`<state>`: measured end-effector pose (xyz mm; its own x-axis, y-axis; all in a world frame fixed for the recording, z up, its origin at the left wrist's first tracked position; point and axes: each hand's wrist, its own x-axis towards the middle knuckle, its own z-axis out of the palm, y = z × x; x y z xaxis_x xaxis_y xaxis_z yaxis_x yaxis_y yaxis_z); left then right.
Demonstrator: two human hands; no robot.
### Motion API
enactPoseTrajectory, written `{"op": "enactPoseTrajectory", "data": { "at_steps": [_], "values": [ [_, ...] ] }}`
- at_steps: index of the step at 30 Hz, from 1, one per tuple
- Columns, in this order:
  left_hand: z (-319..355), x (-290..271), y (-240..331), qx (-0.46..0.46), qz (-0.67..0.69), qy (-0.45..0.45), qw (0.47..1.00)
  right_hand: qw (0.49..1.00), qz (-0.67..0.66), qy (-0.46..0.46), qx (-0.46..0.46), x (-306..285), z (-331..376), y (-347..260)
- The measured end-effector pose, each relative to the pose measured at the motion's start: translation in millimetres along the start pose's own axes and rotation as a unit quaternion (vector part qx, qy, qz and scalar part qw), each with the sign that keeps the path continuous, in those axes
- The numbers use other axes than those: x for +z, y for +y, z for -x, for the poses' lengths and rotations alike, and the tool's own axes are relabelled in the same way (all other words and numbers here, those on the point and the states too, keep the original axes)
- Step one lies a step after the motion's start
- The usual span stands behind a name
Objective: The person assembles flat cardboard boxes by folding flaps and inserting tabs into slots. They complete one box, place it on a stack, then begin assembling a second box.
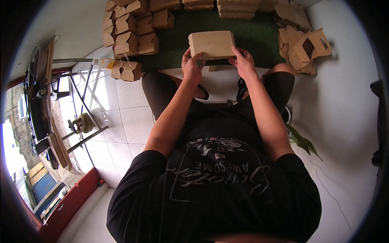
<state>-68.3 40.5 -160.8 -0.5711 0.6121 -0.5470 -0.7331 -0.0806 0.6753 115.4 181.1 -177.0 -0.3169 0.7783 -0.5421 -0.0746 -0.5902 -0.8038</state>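
Between my two hands is a brown cardboard box [212, 43], closed, with scalloped flaps along its sides. It is at the near edge of a low surface covered in green artificial turf [194, 24]. My left hand [192, 65] grips its near left corner, fingers curled at the front edge. On the near right corner, my right hand [244, 61] holds it with the thumb at the edge and the fingers partly underneath. The underside of the box is hidden.
Small folded cardboard boxes [125, 24] are stacked at the far left. Flatter boxes [237, 9] are piled at the back. Unfolded cartons and a handled carton [310, 46] lie at the right. A bottle with yellow liquid [103, 63] stands left, near a metal frame [83, 101].
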Motion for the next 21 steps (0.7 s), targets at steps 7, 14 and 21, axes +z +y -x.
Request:
{"op": "enactPoseTrajectory", "data": {
  "at_steps": [7, 14, 21],
  "values": [
    [-5.5, 1.5, -1.8, 0.004, 0.005, -0.004, 1.000, 1.000, -0.021, -0.020, -0.002, -0.7, -2.9, 3.7],
    [-8.7, -7.3, -3.9, 0.031, -0.017, 0.000, 0.999, 1.000, -0.003, -0.014, -0.004, 0.3, -4.7, 7.7],
    [-6.9, -7.8, 0.2, 0.069, -0.060, -0.006, 0.996, 0.999, 0.022, -0.025, -0.001, 5.5, -3.6, 9.0]
  ]
}}
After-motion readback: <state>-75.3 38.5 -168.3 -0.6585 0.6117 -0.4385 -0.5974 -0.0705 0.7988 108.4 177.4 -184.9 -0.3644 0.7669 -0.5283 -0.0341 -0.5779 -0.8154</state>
